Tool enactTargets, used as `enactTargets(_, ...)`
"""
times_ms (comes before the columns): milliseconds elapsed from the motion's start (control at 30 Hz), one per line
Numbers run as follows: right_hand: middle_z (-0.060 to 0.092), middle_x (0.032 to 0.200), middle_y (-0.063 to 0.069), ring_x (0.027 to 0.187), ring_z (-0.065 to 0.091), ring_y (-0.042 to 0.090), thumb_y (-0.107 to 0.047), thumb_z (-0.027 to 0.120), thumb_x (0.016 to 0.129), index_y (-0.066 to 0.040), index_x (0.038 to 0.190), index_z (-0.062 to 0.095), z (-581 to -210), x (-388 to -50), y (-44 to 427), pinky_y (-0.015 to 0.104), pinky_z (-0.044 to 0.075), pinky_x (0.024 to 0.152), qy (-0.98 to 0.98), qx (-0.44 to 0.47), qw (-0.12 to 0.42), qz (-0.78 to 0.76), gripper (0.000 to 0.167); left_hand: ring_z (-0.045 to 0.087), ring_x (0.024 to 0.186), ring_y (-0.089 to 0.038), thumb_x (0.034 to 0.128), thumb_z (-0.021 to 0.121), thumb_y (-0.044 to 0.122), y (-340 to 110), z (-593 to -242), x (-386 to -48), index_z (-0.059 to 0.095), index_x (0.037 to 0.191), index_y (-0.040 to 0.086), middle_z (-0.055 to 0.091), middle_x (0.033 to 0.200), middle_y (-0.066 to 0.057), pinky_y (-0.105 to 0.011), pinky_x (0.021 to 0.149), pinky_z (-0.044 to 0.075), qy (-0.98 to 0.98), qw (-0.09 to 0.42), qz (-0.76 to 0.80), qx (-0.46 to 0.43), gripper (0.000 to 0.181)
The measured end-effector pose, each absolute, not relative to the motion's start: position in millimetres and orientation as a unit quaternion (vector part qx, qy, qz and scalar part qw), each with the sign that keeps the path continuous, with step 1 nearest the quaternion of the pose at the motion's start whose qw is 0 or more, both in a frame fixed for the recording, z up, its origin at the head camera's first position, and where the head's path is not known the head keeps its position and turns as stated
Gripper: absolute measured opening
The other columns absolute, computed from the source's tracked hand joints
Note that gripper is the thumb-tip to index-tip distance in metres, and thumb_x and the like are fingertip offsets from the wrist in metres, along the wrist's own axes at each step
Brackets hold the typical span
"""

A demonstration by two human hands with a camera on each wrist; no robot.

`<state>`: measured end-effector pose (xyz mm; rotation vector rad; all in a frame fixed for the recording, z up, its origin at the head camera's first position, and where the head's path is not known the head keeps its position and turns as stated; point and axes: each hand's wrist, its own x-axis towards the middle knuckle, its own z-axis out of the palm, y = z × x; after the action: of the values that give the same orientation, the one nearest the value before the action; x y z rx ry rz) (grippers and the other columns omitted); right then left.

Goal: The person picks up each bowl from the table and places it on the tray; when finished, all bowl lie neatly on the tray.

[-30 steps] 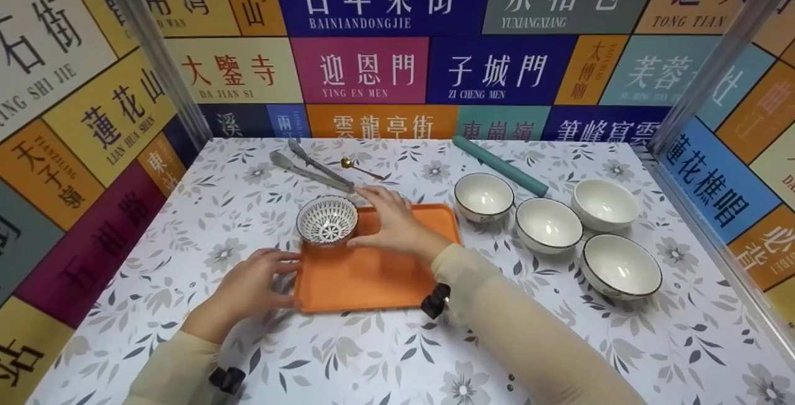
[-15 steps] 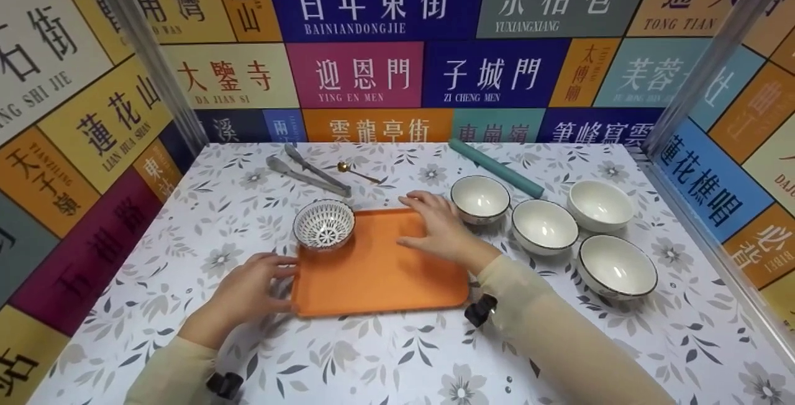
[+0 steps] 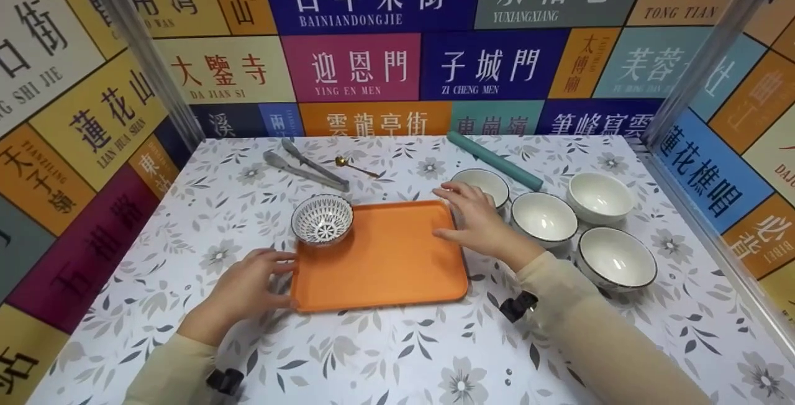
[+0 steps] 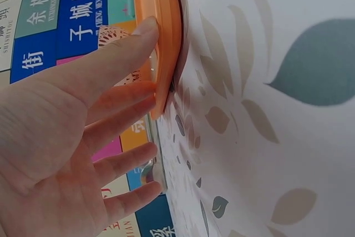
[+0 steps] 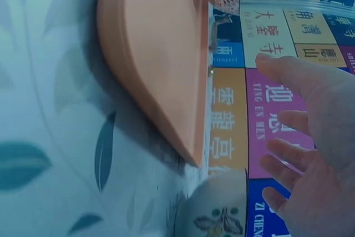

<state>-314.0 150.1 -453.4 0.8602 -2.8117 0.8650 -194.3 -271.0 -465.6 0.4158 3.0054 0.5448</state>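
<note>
An orange tray [image 3: 388,259] lies mid-table, with a small black-and-white patterned bowl [image 3: 323,221] on its back left corner. My left hand [image 3: 245,284] is at the tray's left edge. In the left wrist view, its thumb and forefinger touch the tray's rim [image 4: 166,31], the other fingers spread. Above the tray's right edge hovers my right hand [image 3: 481,222], fingers loosely extended and holding nothing. It partly covers a white bowl [image 3: 490,184] with a dark rim. The right wrist view shows a gap between this hand and the tray [image 5: 161,43].
Three more white bowls, a middle one [image 3: 544,217], a back one [image 3: 600,197] and a front one [image 3: 617,257], stand at the right. A green rod [image 3: 495,160] lies behind them. Grey tongs [image 3: 307,166] and a small gold spoon [image 3: 355,167] lie at the back left.
My right hand has let go of the patterned bowl and moved right across the tray, toward the white bowls. The bowl stays on the tray's corner. My left hand keeps its place.
</note>
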Motion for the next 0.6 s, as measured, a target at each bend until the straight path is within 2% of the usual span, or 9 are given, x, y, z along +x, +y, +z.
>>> enactTargets(233,0.047,0.156,0.014,0.147,0.035,0.038,-0.031,0.086,0.084,-0.009,0.15,0.054,-450.9,-321.2,172.5,0.063,0.022,0.118,-0.915,0.27,0.047,0.298,0.076,0.047,0.142,-0.037,0.0722,0.093,0.035,-269.3,-463.9,-195.0,0.071,0.132,0.009,0.062,0.147,-0.003,-0.063,0.112,0.043,0.973,0.039,0.184,0.131,0.069)
enactTargets(433,0.043,0.159,0.013,0.151,0.032,0.036,-0.031,0.084,0.086,-0.009,0.151,0.052,-450.1,-328.5,184.1,0.07,0.018,0.12,-0.921,0.245,0.027,0.302,0.077,0.045,0.144,-0.038,0.0722,0.093,0.034,-268.8,-461.3,-195.7,0.07,0.132,0.009,0.061,0.147,-0.003,-0.064,0.114,0.041,0.973,0.042,0.189,0.126,0.069)
enactTargets(600,0.037,0.163,0.014,0.151,0.03,0.04,-0.035,0.083,0.087,-0.009,0.154,0.047,-451.7,-336.0,193.4,0.068,0.018,0.122,-0.93,0.22,0.011,0.293,0.08,0.045,0.144,-0.038,0.0719,0.093,0.035,-269.1,-462.6,-194.5,0.07,0.133,0.009,0.061,0.148,-0.003,-0.063,0.115,0.04,0.973,0.046,0.192,0.12,0.07)
